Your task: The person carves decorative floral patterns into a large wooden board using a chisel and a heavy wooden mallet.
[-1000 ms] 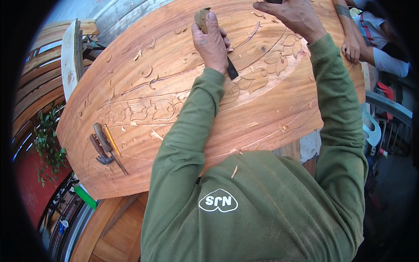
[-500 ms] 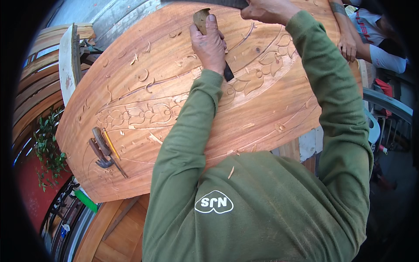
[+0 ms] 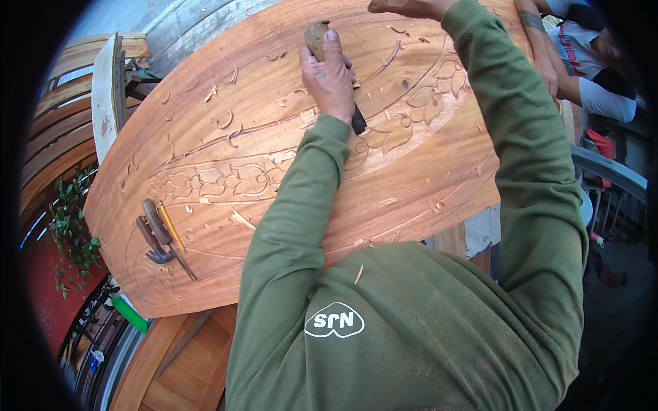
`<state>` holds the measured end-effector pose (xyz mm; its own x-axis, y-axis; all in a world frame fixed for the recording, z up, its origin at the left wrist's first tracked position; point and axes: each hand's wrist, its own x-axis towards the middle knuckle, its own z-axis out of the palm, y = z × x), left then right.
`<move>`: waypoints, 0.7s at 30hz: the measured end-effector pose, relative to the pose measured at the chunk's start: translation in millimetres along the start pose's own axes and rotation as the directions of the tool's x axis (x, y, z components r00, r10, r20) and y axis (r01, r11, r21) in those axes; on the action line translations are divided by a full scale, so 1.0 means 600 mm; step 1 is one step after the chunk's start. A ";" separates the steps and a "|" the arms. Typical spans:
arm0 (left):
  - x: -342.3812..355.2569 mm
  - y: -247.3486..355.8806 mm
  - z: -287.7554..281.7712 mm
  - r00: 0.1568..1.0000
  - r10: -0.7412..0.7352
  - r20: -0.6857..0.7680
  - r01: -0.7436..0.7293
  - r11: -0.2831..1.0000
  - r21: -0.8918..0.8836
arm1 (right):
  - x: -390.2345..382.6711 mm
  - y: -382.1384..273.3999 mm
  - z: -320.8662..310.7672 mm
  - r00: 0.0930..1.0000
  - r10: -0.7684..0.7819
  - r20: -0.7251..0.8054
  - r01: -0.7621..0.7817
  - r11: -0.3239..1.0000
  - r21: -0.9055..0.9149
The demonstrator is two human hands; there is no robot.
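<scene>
My left hand (image 3: 330, 83) is wrapped round a chisel (image 3: 315, 41), thumb up along its worn wooden handle. Below the fist, the dark flat blade (image 3: 358, 122) slants down to the carved wooden panel (image 3: 384, 179). At the top edge of the picture my right hand (image 3: 413, 7) looks closed but is partly cut off; what it grips lies out of view. A relief of leaves and flowers (image 3: 257, 177) runs across the panel, with curled shavings (image 3: 225, 120) scattered over it.
Hand tools with wooden handles (image 3: 156, 226) and a yellow pencil (image 3: 171, 227) lie at the panel's left. Another person's arm (image 3: 545, 58) rests on the far right edge. Slatted wood (image 3: 65, 140), a plant (image 3: 72, 236) and a green brush (image 3: 129, 314) are at left.
My right hand has risen toward the top edge, and the dark bar it held has left the picture. My left hand keeps the chisel almost in place.
</scene>
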<state>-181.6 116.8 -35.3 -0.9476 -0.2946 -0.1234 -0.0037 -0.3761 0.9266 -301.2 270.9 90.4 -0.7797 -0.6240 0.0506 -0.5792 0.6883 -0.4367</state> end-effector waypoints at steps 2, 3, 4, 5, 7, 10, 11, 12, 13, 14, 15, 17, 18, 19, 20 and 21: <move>-0.005 0.005 -0.005 1.000 0.013 -0.028 -0.015 0.998 -0.062 | -0.004 -0.028 -0.001 0.995 0.026 0.099 -0.023 0.999 -0.027; -0.005 0.007 -0.011 0.999 0.016 -0.040 -0.019 0.998 -0.056 | -0.008 -0.056 -0.016 0.951 0.061 0.303 -0.027 0.993 -0.113; -0.011 0.009 -0.007 0.999 0.037 -0.039 -0.039 0.997 -0.066 | -0.020 -0.076 -0.041 0.950 0.024 0.312 0.001 0.997 -0.080; -0.015 0.010 -0.003 0.998 0.057 -0.039 -0.060 0.995 -0.076 | -0.017 -0.069 -0.056 0.934 0.026 0.357 0.000 0.997 -0.073; -0.011 0.006 0.000 0.998 0.049 -0.027 -0.051 0.997 -0.063 | -0.004 -0.032 -0.031 0.981 -0.117 0.156 0.140 0.980 -0.144; -0.006 0.002 0.002 1.000 0.032 -0.002 -0.032 0.998 -0.057 | -0.016 -0.057 -0.033 0.993 0.098 0.064 -0.099 0.995 0.006; -0.005 0.002 0.003 1.000 0.018 0.017 -0.017 0.998 -0.065 | -0.016 -0.069 -0.031 0.945 0.314 0.089 -0.323 0.939 0.116; -0.008 0.003 0.001 1.000 0.018 0.015 -0.017 0.998 -0.064 | -0.022 -0.059 -0.028 0.959 0.117 0.257 -0.073 0.982 -0.176; -0.013 0.004 0.001 1.000 0.017 0.016 -0.016 0.998 -0.054 | -0.018 -0.058 -0.032 0.950 0.092 0.297 -0.035 0.980 -0.193; -0.016 0.006 0.003 1.000 0.016 0.017 -0.015 0.999 -0.044 | -0.013 -0.049 -0.046 0.946 0.073 0.315 -0.009 0.980 -0.201; -0.016 0.007 0.005 1.000 0.016 0.020 -0.015 0.999 -0.045 | -0.008 -0.038 -0.058 0.942 0.053 0.333 0.018 0.978 -0.208; -0.017 0.010 0.011 0.999 0.007 0.046 -0.007 1.000 -0.020 | -0.019 -0.020 -0.055 0.996 -0.084 0.038 0.092 0.901 -0.425; -0.015 0.008 0.016 0.999 0.007 0.048 -0.006 1.000 -0.025 | -0.026 -0.011 -0.054 0.978 -0.187 -0.091 0.111 0.841 -0.530; -0.012 0.003 0.018 0.998 0.009 0.069 -0.009 1.000 0.001 | -0.030 -0.014 -0.053 0.933 -0.288 -0.216 0.093 0.773 -0.628; -0.009 0.004 0.013 0.997 0.012 0.080 -0.014 0.999 0.032 | -0.035 -0.044 -0.054 0.998 -0.046 0.033 0.056 0.875 -0.480; -0.008 0.005 0.003 0.998 0.014 0.064 -0.017 0.999 0.038 | -0.036 -0.075 -0.058 0.935 0.153 0.321 -0.036 0.939 -0.342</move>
<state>-177.5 118.6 -31.4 -0.9659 -0.2436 -0.0871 0.0001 -0.3373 0.9414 -266.5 266.5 140.2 -0.7410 -0.5966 -0.3081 -0.5968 0.7955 -0.1051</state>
